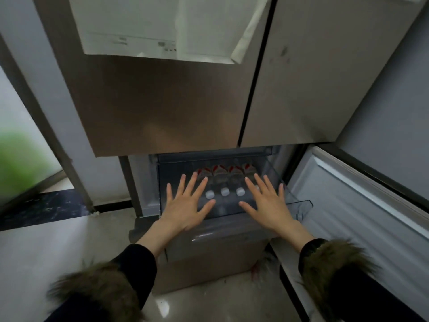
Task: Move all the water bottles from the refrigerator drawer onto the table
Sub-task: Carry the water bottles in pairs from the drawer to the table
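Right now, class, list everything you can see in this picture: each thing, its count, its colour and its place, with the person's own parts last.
Water bottles: three white caps plainly seen, more partly hidden by the hands, red-and-white labels, lying in the drawer.
Drawer: one, clear plastic, pulled out under the upper doors.
Upper doors: two, bronze-grey, closed.
Papers: white, stuck on the upper left door.
Lower door: one, white inside, swung open at right.
Left hand: open, spread above the bottles.
Right hand: open, spread above the bottles.

black sleeves with shaggy brown fur cuffs
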`<state>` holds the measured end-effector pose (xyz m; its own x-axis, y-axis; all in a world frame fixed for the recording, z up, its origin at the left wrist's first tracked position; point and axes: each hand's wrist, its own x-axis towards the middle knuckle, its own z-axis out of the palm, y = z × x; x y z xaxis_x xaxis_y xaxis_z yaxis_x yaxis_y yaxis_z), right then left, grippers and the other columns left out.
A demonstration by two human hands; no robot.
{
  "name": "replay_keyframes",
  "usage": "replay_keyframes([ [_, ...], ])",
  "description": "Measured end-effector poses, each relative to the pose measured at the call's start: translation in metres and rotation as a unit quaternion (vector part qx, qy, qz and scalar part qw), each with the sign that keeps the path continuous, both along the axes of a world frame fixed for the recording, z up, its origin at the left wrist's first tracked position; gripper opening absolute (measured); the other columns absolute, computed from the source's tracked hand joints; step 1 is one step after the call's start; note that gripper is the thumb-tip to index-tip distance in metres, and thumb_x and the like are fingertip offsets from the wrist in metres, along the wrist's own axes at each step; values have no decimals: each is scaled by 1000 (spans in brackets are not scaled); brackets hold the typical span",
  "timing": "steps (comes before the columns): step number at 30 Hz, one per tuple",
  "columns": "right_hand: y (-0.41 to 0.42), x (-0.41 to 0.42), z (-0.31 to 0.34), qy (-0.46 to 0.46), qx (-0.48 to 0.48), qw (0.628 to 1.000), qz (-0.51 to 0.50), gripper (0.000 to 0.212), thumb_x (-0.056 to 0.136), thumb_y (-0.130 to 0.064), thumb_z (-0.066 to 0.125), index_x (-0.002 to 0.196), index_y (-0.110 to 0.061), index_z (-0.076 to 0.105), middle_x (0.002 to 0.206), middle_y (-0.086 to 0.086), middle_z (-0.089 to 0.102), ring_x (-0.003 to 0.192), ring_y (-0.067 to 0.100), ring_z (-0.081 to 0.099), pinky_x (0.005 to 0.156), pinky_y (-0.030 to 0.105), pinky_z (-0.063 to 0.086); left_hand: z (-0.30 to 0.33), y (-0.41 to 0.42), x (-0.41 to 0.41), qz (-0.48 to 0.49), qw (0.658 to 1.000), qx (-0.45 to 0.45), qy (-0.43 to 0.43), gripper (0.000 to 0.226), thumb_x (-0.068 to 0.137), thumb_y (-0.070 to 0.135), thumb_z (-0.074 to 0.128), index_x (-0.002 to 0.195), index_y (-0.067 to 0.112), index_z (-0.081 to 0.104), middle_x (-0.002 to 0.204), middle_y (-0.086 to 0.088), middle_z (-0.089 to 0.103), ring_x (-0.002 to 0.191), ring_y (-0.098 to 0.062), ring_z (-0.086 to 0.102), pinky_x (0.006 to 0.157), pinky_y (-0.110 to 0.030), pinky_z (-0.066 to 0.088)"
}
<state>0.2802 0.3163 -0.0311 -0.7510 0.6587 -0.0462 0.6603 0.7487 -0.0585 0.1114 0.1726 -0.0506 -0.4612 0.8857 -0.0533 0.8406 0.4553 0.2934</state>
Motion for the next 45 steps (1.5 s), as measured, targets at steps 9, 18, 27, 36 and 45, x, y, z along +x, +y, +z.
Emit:
replay_keyframes([
  [9,101,-48,-40,12,-141,987,82,61,94,-35,48,146,-11,25,151,12,30,140,28,26,114,36,24,-43,101,-9,83,983,-119,-114,67,93,52,34,148,34,0,158,-5,-1,145,-29,-4,117,-51,1],
  [18,135,-117,-76,-24,-349,935,-50,33,98,-21,43,116,1,58,120,18,61,108,32,59,93,36,48,-87,152,-37,330,874,42,-353,43,91,14,55,130,-1,45,130,-21,53,116,-35,53,94,-38,46],
  [27,130,-145,-116,-32,-331,942,-45,38,100,-26,37,120,0,56,122,20,60,112,31,58,97,34,43,-123,173,-45,432,725,103,-527,21,90,8,56,70,12,51,69,-8,50,58,-13,45,44,-17,43],
  [36,125,-143,-121,-64,-311,946,-60,32,95,-30,45,116,-8,57,118,14,60,109,27,58,93,33,48,-131,161,-46,484,615,152,-603,24,79,-9,61,102,-7,54,63,-15,59,55,-20,57,37,-18,46],
  [45,120,-98,-71,42,-393,907,-145,38,83,-34,67,110,-7,62,109,10,65,88,24,68,65,28,58,-73,125,-36,454,771,182,-408,48,69,27,77,103,0,57,99,-14,65,88,-30,63,74,-32,54],
])
